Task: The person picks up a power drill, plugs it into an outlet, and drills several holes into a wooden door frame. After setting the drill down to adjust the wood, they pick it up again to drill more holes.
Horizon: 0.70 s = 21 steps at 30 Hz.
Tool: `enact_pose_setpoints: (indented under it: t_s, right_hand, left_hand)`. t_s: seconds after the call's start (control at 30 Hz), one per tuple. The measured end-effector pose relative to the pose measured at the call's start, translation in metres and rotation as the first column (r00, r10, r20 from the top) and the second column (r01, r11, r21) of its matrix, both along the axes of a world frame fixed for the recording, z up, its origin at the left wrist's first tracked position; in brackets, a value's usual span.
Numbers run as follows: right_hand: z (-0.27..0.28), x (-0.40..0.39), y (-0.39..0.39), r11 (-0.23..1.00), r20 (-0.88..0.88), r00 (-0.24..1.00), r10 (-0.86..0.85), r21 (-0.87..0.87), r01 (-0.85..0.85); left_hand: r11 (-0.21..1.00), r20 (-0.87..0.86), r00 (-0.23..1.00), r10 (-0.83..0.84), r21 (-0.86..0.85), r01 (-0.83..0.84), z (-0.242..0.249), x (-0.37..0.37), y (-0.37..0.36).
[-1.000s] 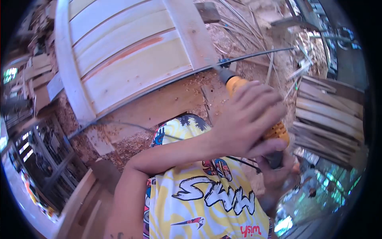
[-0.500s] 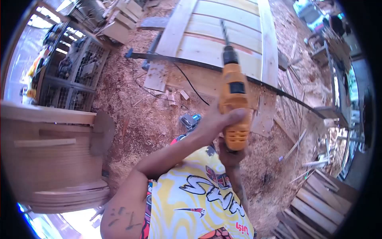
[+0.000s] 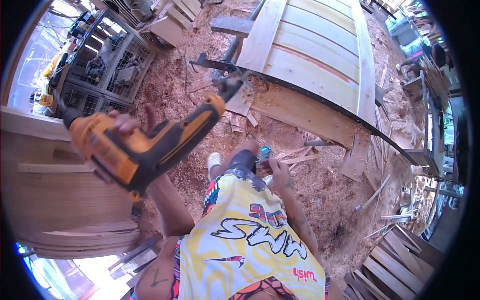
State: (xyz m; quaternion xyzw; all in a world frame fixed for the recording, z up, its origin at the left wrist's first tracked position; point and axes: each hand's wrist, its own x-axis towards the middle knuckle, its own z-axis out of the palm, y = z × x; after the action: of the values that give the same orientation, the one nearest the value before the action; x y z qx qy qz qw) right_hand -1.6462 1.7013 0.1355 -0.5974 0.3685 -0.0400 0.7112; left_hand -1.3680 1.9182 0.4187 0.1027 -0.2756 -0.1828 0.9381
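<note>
An orange and black power drill (image 3: 112, 152) is at the left, its bit toward the upper left and its handle slanting up to the right. My left hand (image 3: 125, 125) is wrapped round the drill body, with fingers showing over its top. My right hand (image 3: 279, 172) is in front of my lap, away from the drill, with its fingers curled together. What it holds, if anything, is too small to tell. A slatted wooden panel (image 3: 315, 62) lies ahead, with a dark bar (image 3: 310, 95) across its near end.
Curved wooden pieces (image 3: 75, 205) are stacked at the left, below a wire-mesh cabinet (image 3: 107, 65). A teal tool (image 3: 264, 152) is on the shaving-covered floor. Wood scraps (image 3: 395, 260) lie at lower right. Another person (image 3: 440, 55) is at the far upper right.
The drill has swung from the centre to the left and turned sideways in my left hand. My right hand has come away from it. The view has shifted, and the panel appears farther right.
</note>
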Motion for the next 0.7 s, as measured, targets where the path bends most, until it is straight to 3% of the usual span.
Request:
enact_pose_setpoints:
  t_s: [0.07, 0.17, 0.23, 0.3, 0.33, 0.4, 0.47, 0.53, 0.6, 0.63, 0.67, 0.7]
  right_hand:
    - [-0.015, 0.073, 0.000, 0.962, 0.151, 0.988, -0.028, 0.271, -0.014]
    - [0.025, 0.193, -0.010, 0.679, 0.314, 0.909, -0.275, 0.733, -0.048]
    - [0.059, 0.286, -0.024, 0.542, 0.369, 0.850, -0.376, 0.831, -0.121]
    - [0.084, 0.387, -0.030, 0.514, 0.421, 0.810, -0.409, 0.839, -0.176]
    - [0.090, 0.439, -0.030, 0.559, 0.427, 0.818, -0.385, 0.813, -0.161]
    - [0.086, 0.547, -0.015, 0.760, 0.365, 0.902, -0.230, 0.646, -0.067]
    - [0.078, 0.625, 0.009, 0.919, 0.257, 0.966, -0.016, 0.384, -0.087]
    - [0.073, 0.679, 0.043, 0.981, 0.154, 0.969, 0.194, -0.014, -0.194]
    - [0.049, 0.691, 0.039, 0.893, 0.133, 0.901, 0.412, -0.258, -0.370]
    - [0.044, 0.694, 0.034, 0.901, 0.055, 0.919, 0.390, -0.230, -0.369]
    - [0.056, 0.698, 0.035, 0.744, 0.043, 0.936, 0.348, -0.621, -0.248]
    - [0.062, 0.698, 0.021, 0.584, 0.092, 0.963, 0.253, -0.808, -0.076]
  left_hand:
    - [0.988, -0.022, 0.997, -0.069, -0.142, 0.065, -0.008, 0.042, 0.027]
    - [0.989, -0.070, 0.997, -0.033, -0.145, 0.022, -0.019, 0.106, 0.069]
    - [0.998, -0.079, 0.997, 0.003, -0.059, -0.008, -0.028, 0.151, 0.104]
    - [0.999, -0.057, 0.998, -0.007, 0.042, 0.009, -0.047, 0.215, 0.143]
    - [0.997, -0.066, 0.997, 0.034, 0.077, -0.029, -0.051, 0.244, 0.154]
    - [0.982, -0.148, 0.982, 0.117, 0.166, -0.092, -0.053, 0.277, 0.183]
    - [0.982, -0.114, 0.986, 0.118, 0.160, -0.099, -0.054, 0.325, 0.211]
    - [0.976, -0.125, 0.978, 0.164, 0.165, -0.142, -0.051, 0.364, 0.223]
    - [0.968, -0.070, 0.967, 0.245, 0.081, -0.240, -0.054, 0.389, 0.211]
    - [0.967, -0.072, 0.964, 0.257, 0.024, -0.255, -0.061, 0.408, 0.205]
    - [0.964, -0.086, 0.961, 0.261, -0.026, -0.264, -0.070, 0.427, 0.200]
    - [0.979, -0.099, 0.974, 0.203, -0.008, -0.205, -0.080, 0.443, 0.192]
